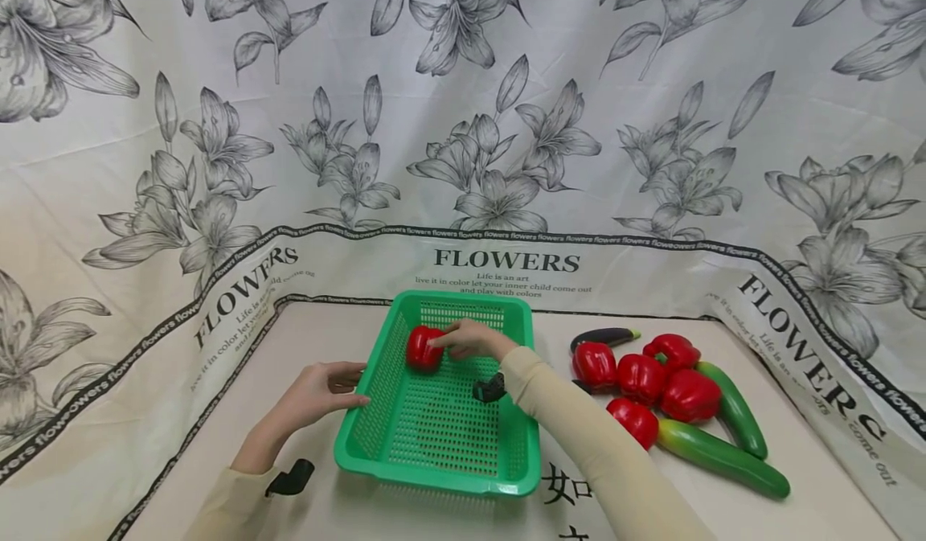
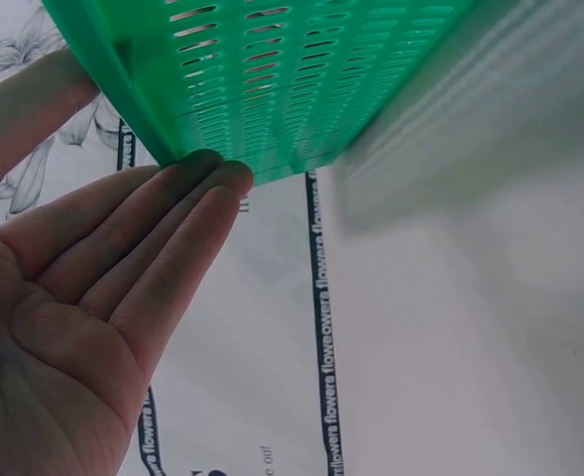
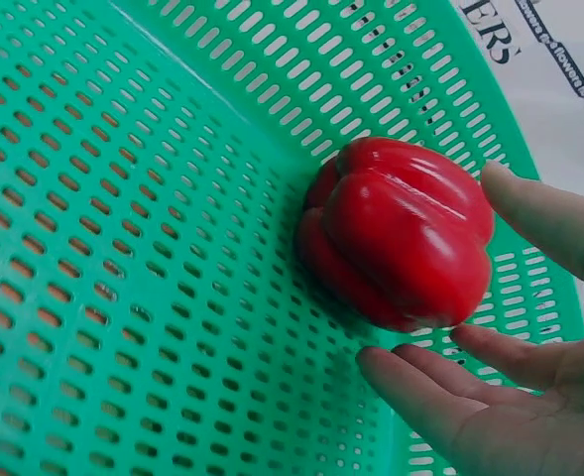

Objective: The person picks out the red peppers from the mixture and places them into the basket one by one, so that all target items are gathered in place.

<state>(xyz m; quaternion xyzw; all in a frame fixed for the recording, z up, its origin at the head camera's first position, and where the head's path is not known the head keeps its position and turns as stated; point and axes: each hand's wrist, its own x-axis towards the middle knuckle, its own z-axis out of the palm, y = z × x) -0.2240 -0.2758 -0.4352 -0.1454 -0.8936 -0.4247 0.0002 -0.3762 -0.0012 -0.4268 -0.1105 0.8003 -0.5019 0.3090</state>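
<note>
A green perforated plastic basket (image 1: 434, 483) stands on the table with one red bell pepper (image 1: 423, 351) inside, near its far left corner. My right hand (image 1: 469, 340) reaches in beside that pepper. In the right wrist view, thumb and fingers spread around one end of the pepper (image 3: 406, 233), with the fingertips right at its skin and not curled round it. At the basket's left side is my left hand (image 1: 318, 396), its thumb at the rim. The left wrist view has its straight fingers (image 2: 153, 233) against the outer wall of the basket (image 2: 272, 89).
Right of the basket lie several more red bell peppers (image 1: 640, 379), a dark eggplant (image 1: 606, 338) and two green cucumber-like vegetables, one long in front (image 1: 731, 459) and one behind (image 1: 734, 408). A flower-printed cloth (image 1: 499, 179) encloses the table at the back and sides.
</note>
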